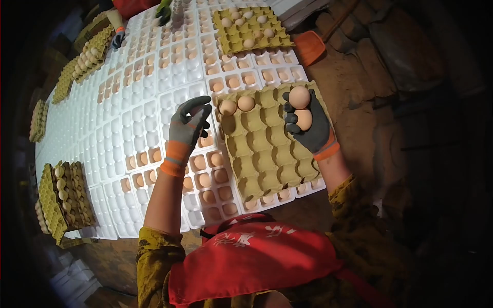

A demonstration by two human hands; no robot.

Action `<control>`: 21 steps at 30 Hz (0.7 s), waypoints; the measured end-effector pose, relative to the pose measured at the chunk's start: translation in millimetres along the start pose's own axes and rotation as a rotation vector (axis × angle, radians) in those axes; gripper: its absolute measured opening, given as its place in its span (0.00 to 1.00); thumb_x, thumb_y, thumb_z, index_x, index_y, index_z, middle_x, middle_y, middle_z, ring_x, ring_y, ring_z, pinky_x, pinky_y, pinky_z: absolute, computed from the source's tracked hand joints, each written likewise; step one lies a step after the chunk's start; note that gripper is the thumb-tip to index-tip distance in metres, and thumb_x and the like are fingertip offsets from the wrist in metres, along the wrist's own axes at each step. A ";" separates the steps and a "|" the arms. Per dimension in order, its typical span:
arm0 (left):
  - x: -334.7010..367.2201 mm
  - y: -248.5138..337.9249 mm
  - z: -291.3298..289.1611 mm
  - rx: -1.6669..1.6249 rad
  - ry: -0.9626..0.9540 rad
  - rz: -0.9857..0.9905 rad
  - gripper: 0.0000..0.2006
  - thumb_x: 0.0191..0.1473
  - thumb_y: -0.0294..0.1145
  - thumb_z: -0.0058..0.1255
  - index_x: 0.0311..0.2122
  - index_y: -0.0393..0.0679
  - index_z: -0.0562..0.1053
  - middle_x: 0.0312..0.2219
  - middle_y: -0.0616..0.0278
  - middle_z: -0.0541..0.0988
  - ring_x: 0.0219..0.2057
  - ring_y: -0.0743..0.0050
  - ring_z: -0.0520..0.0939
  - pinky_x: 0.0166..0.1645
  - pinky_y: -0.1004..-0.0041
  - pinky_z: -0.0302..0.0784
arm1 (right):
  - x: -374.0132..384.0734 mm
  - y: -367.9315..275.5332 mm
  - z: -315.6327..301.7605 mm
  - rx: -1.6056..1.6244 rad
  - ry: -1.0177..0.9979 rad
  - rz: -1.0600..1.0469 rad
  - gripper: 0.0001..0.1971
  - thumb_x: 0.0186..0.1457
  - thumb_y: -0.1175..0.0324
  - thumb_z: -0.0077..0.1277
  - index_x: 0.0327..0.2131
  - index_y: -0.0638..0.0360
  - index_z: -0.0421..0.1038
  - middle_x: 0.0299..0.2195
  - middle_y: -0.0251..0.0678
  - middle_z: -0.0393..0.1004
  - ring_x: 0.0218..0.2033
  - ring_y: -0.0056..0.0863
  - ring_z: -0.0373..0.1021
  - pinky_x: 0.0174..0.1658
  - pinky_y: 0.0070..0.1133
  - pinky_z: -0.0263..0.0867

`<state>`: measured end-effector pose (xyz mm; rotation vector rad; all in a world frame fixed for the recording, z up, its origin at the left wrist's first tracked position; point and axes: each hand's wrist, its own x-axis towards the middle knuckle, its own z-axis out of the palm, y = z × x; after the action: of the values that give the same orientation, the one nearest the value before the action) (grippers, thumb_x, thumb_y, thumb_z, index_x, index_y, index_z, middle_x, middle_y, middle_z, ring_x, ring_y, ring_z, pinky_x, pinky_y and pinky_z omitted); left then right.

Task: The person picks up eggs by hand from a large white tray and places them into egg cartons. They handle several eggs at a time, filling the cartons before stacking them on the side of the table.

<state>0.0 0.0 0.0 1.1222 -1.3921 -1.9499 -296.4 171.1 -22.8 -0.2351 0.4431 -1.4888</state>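
Observation:
My right hand (312, 128), in a grey glove with an orange cuff, is wrapped round two brown eggs, an upper egg (299, 97) and a lower egg (303, 119). It is over the right side of a yellowish pulp egg tray (280, 149), where two more eggs (237, 105) sit at the far left corner; the other visible cups hold nothing. My left hand (190, 120), gloved alike, hovers left of that tray above the white moulded trays (136, 120). Its fingers are bent but apart, with no egg seen between them. Just below its fingertips an egg (206, 140) sits in a white tray.
White trays cover the table, many cups filled with eggs. Another pulp tray (251, 31) with several eggs lies at the far right. Stacked egg trays (64, 197) line the left edge. An orange shovel (309, 47) is beyond the right edge. At the far side, a co-worker's gloved hand (118, 39) shows.

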 end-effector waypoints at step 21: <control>6.9 14.5 53.3 1.325 0.120 0.418 0.30 0.41 0.35 0.69 0.54 0.54 0.75 0.49 0.57 0.74 0.45 0.51 0.81 0.45 0.58 0.78 | -24.7 14.3 13.4 -0.038 -0.087 -0.108 0.31 0.61 0.61 0.45 0.66 0.58 0.57 0.52 0.49 0.72 0.31 0.37 0.70 0.32 0.30 0.69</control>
<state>-49.4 17.5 18.7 1.1988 -2.6339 -0.4910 -278.3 195.1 -13.2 -0.3580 0.3942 -1.5703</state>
